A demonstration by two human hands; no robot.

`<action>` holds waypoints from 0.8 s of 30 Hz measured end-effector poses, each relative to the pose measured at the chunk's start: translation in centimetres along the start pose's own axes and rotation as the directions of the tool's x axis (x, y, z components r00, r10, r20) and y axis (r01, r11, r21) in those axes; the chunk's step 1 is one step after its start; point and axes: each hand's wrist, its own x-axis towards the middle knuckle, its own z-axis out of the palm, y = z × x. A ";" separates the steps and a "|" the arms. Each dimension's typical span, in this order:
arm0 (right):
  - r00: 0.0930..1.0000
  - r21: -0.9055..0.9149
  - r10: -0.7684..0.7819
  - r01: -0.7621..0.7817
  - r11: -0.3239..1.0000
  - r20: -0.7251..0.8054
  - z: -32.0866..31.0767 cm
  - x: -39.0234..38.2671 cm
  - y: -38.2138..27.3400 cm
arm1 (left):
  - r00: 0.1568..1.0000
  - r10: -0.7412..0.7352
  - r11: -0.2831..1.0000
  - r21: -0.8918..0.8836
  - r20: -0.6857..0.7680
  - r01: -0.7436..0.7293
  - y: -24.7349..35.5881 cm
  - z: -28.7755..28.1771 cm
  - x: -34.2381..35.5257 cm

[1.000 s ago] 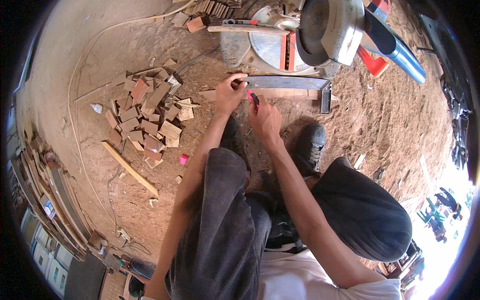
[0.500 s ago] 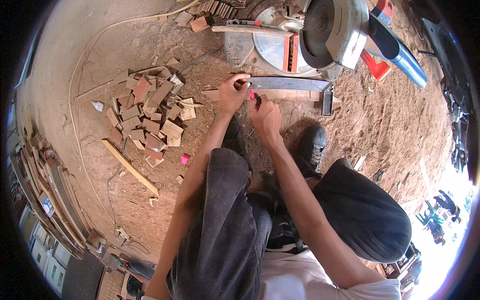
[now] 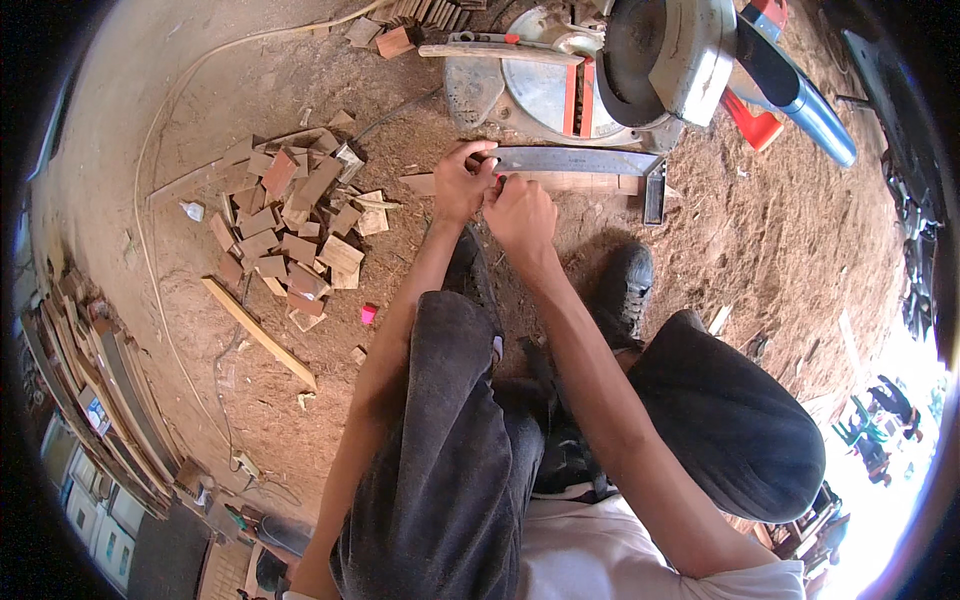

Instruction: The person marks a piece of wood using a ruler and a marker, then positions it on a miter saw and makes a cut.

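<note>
Marker (image 3: pixel 501 182) clamped in its grip, the right hand (image 3: pixel 523 213) had edged closer to the left hand (image 3: pixel 461 187), covering more of the marker than before. The left hand pinched the metal square (image 3: pixel 575 159), which ran rightward from it along the wooden board (image 3: pixel 590 182).

no readable lettering, metal square (image 3: pixel 577 160) faintly marked, too small to read
</note>
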 end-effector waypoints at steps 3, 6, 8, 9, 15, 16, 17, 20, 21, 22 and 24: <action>0.999 -0.017 0.022 -0.021 1.000 0.046 -0.4 -0.1 -0.3 | 0.997 0.068 0.998 0.007 -0.025 -0.068 0.1 0.2 0.1; 0.996 -0.009 0.054 -0.054 0.999 0.077 -0.9 -1.2 0.3 | 1.000 0.010 0.998 0.055 0.002 -0.010 0.8 0.3 -0.1; 0.993 0.002 0.080 -0.080 0.997 0.083 -0.9 -2.2 1.0 | 0.999 -0.045 0.995 0.090 0.020 0.043 0.9 0.0 0.0; 0.994 0.005 0.077 -0.077 0.997 0.084 -0.8 -2.7 1.2 | 1.000 -0.019 0.998 0.065 0.008 0.019 1.0 -0.1 0.0; 0.992 0.070 0.100 -0.105 0.992 0.083 -1.0 -4.6 3.2 | 1.000 -0.018 0.998 0.055 0.009 0.018 1.2 -0.2 0.0; 0.992 0.091 0.099 -0.107 0.990 0.084 -1.1 -4.9 3.4 | 0.998 -0.057 0.996 0.071 0.030 0.054 1.3 -0.2 0.0; 0.991 0.113 0.099 -0.108 0.988 0.085 -1.1 -5.0 3.6 | 0.998 -0.055 0.996 0.072 0.030 0.052 1.4 -0.3 0.2; 0.995 0.150 0.094 -0.099 0.984 0.037 -1.2 -4.9 4.3 | 0.997 -0.055 0.995 0.083 0.058 0.050 1.4 -0.5 0.6; 0.995 0.153 0.093 -0.098 0.983 0.035 -1.3 -4.8 4.5 | 0.997 -0.024 0.994 0.106 0.067 0.017 1.4 -0.6 0.8; 0.994 0.150 0.098 -0.104 0.983 0.042 -1.6 -4.7 4.6 | 0.997 0.004 0.992 0.128 0.075 -0.014 1.2 -0.7 0.8; 0.994 0.149 0.101 -0.107 0.983 0.049 -1.8 -4.5 4.5 | 0.995 -0.040 0.989 0.142 0.094 0.027 0.7 -1.2 0.9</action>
